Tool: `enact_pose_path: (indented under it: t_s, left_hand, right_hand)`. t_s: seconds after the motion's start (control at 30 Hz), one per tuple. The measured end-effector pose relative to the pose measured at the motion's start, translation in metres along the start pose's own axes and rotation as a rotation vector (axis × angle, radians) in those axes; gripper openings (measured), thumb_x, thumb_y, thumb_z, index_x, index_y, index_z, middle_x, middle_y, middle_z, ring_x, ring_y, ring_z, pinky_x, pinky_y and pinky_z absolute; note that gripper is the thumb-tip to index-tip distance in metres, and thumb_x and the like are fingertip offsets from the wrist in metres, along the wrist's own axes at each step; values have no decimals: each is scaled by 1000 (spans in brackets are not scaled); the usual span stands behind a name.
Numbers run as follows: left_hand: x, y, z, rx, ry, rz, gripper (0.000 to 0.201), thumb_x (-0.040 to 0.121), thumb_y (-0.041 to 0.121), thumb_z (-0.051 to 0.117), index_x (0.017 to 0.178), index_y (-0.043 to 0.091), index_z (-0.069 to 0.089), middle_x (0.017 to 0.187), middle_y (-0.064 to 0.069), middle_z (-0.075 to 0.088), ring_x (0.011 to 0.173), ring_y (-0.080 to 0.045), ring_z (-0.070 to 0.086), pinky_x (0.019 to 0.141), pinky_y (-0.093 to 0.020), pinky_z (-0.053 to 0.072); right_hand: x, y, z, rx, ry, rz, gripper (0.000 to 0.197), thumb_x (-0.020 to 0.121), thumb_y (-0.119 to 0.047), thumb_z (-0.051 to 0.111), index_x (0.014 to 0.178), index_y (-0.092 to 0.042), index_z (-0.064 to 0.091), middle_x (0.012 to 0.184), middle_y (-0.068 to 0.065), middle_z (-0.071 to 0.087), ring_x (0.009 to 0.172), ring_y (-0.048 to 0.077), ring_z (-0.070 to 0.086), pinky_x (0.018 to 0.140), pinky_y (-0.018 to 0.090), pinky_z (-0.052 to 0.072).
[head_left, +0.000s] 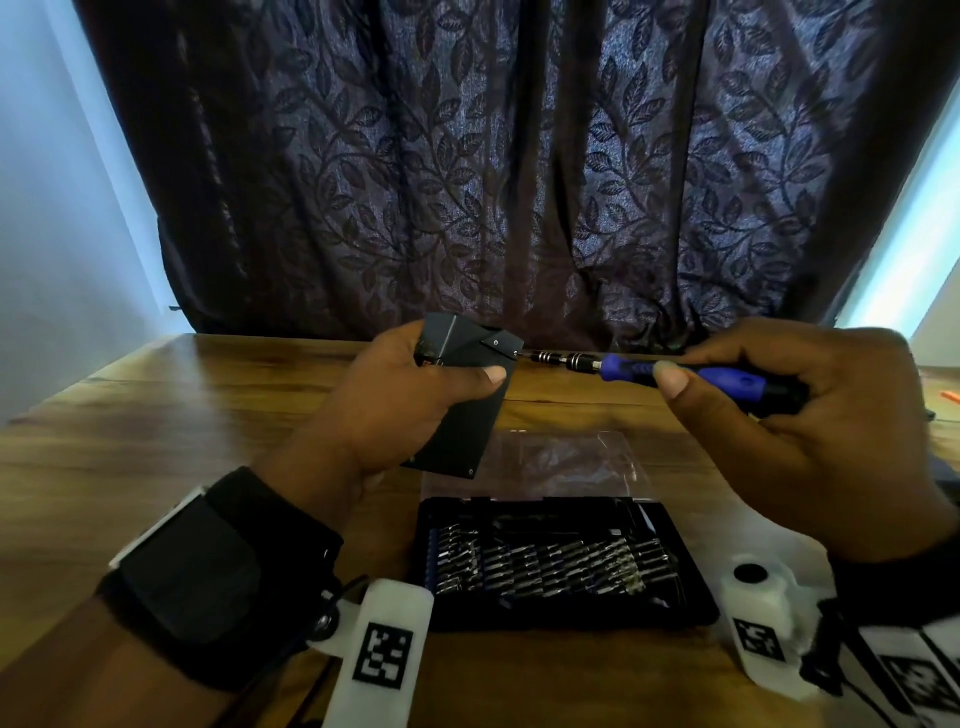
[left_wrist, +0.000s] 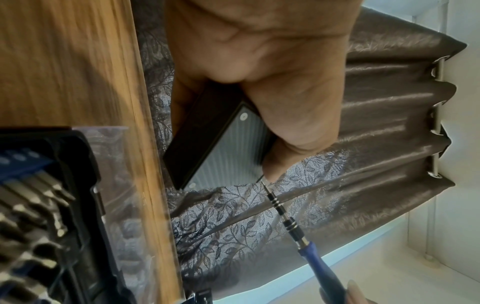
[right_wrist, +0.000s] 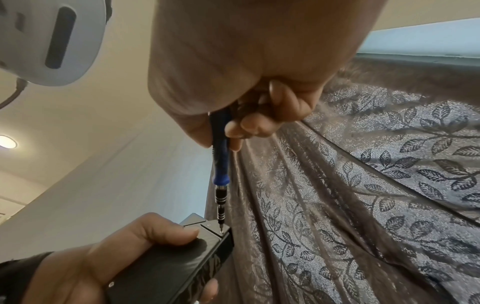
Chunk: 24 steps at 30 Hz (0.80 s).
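A flat black box-shaped device (head_left: 470, 395) is held up above the wooden table (head_left: 156, 441) by my left hand (head_left: 400, 400), thumb pressed on its front face. My right hand (head_left: 779, 395) grips a blue-and-black precision screwdriver (head_left: 675, 371) lying roughly level. Its thin bit touches a small screw at the device's upper right corner (head_left: 514, 354). The right wrist view shows the screwdriver (right_wrist: 221, 164) coming down onto the corner bracket of the device (right_wrist: 182, 267). In the left wrist view the device (left_wrist: 207, 139) sits under my thumb, with the screwdriver (left_wrist: 298, 232) meeting its edge.
An open black case of several screwdriver bits (head_left: 556, 566) lies near the table's front edge, with a clear plastic bag (head_left: 561, 462) just behind it. A dark leaf-patterned curtain (head_left: 519, 182) hangs behind the table. A small orange object (head_left: 951, 396) shows at the far right.
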<state>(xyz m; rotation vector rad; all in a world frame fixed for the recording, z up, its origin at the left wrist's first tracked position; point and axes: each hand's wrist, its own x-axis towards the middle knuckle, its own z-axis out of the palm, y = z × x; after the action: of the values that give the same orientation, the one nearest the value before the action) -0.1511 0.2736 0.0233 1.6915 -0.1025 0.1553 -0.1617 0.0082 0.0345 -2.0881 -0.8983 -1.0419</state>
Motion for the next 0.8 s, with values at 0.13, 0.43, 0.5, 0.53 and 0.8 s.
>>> enact_pose_path:
  t_s: [0.13, 0.43, 0.5, 0.53, 0.8]
  left_hand:
    - [0, 0, 1, 5, 12, -15, 13, 89, 14, 77, 94, 25, 74, 87, 5, 80, 77, -11, 76, 67, -27, 63]
    - [2, 1, -4, -53, 83, -51, 15, 88, 12, 79, 92, 25, 74, 92, 1, 80, 88, -22, 75, 79, -37, 62]
    - [1, 2, -2, -63, 52, -56, 14, 88, 11, 78, 91, 24, 73, 90, 1, 80, 87, -22, 75, 80, -38, 62]
    - [0, 2, -1, -64, 34, -56, 14, 88, 10, 77, 91, 23, 73, 88, 1, 80, 86, -21, 75, 80, -39, 62]
    - [-4, 4, 1, -70, -30, -25, 13, 90, 9, 75, 92, 22, 74, 90, 0, 80, 85, -18, 77, 80, -35, 62]
  right_hand:
    - [0, 0, 1, 51, 10, 21, 15, 89, -23, 71, 78, -13, 75, 60, -3, 63, 56, 10, 55, 50, 7, 32]
    - [0, -7, -3, 24, 17, 3, 13, 90, -25, 70, 87, -14, 76, 71, -10, 66, 65, 5, 59, 56, 7, 36]
    - [0, -10, -3, 40, 14, -10, 11, 90, -24, 70, 88, -15, 75, 73, -10, 66, 67, 3, 59, 59, 5, 36]
    - [0, -12, -3, 45, 9, -20, 9, 89, -23, 70, 89, -16, 75, 74, -10, 66, 67, 3, 60, 60, 3, 37]
    - [0, -11, -2, 45, -23, -33, 12, 91, -27, 70, 93, -17, 76, 72, -12, 65, 65, 3, 59, 60, 4, 36]
